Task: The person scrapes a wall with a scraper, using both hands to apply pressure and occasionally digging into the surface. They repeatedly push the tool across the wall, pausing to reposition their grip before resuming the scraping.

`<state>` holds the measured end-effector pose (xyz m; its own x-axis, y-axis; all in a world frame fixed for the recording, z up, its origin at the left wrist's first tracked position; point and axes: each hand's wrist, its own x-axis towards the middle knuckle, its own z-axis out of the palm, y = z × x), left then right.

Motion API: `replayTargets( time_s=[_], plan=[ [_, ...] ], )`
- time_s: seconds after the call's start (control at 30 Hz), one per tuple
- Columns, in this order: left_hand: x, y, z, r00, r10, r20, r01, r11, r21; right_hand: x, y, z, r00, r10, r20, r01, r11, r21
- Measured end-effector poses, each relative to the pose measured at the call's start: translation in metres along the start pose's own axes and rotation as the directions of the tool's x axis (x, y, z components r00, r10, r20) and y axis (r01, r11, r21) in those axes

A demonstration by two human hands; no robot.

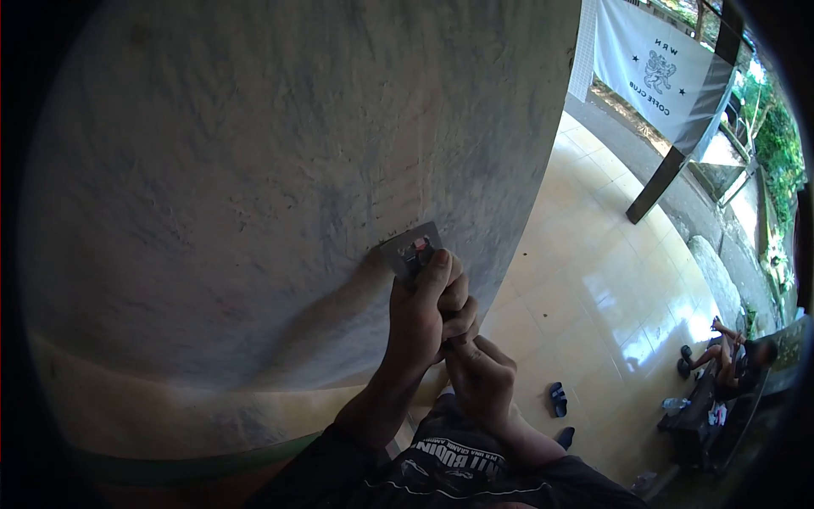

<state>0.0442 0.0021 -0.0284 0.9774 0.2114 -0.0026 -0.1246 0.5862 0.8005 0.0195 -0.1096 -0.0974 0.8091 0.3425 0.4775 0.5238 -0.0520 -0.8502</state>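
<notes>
A scraper with a flat, wide metal blade [410, 247] has its top edge against the grey, streaked wall [280, 153]. My left hand [426, 301] is closed round the scraper just below the blade, with the thumb up against it. Lower and to the right, my right hand [483, 373] is closed at the lower end of the tool, touching my left hand. Most of the handle is hidden by the fingers. Small rough marks show on the wall by the blade edge, and a shadow falls to the left.
Glossy tiled floor [560, 280] lies to the right, with a sandal [557, 399] on it. A person [736, 365] sits on a dark bench [699, 428] at the lower right. A white banner [657, 72] hangs by a dark post [657, 187].
</notes>
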Motion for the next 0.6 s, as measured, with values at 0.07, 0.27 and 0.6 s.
replayTargets(
  time_s=[0.07, 0.27, 0.6],
  plan=[
    [0.0, -0.001, -0.001, 1.0, -0.013, -0.001, 0.013, 1.0, -0.007, -0.001, -0.001, -0.002, 1.0, 0.009, 0.0, -0.009, 1.0, -0.026],
    [-0.003, 0.0, 0.003, 1.0, 0.024, -0.011, -0.024, 0.998, -0.05, 0.003, -0.008, -0.012, 0.999, -0.016, 0.036, 0.016, 1.0, -0.014],
    [-0.006, 0.006, 0.003, 0.999, 0.007, -0.046, -0.008, 1.0, -0.018, 0.003, -0.009, -0.006, 0.998, -0.015, 0.054, 0.014, 1.0, 0.004]
  ],
)
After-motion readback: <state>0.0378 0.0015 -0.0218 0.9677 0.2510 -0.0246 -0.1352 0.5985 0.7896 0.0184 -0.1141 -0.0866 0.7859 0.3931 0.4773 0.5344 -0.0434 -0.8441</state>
